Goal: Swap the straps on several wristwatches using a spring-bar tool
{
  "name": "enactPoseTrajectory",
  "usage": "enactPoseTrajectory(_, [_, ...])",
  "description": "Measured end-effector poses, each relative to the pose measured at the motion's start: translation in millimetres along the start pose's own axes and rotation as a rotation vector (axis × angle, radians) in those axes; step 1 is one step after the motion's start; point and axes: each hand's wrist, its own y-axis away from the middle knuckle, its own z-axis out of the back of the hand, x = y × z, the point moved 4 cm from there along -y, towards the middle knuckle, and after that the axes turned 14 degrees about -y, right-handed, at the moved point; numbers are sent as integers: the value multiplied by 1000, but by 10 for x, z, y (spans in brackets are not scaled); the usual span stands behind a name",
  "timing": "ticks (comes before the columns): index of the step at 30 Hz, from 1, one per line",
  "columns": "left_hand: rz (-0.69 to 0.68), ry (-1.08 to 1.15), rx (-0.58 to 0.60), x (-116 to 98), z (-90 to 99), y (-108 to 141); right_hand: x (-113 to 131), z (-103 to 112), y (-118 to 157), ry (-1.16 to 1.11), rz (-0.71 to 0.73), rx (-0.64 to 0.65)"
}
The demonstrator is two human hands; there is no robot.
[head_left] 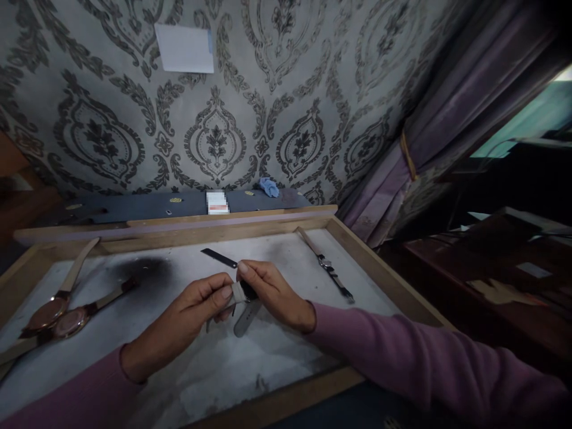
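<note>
Two steady grips are best applied to the grey-strapped watch (pixel 243 294), held over the wooden tray (pixel 378 268), with pressure kept light so that the strap (pixel 245 320) is not creased. Its pale band (pixel 239 292) is pinched by the left hand (pixel 202 300), thumb on top; its dark part (pixel 248 289) is gripped by the right hand (pixel 277 292), fingers curled, both hands angled inward.

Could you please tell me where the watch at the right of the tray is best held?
Probably pinch the watch by its case, from above and the left: it lies stretched out, case between strap halves, with the tray's wooden wall to its right.
</note>
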Motion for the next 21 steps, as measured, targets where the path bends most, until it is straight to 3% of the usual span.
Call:
enactPoseTrajectory(4, [19, 44, 78, -6, -51, 3, -1, -5, -22, -27, -33, 23])
enactPoseTrajectory(9, [47, 76, 32, 30, -36, 17, 3, 2, -35, -46, -71, 5])
enactPoseTrajectory(13, [17, 38, 74, 12, -25, 14, -8, 3, -36, -41, -48, 4])
enactPoseTrajectory(21, [39, 134, 21, 64, -1, -14, -204, 32, -52, -350, -193, -122])
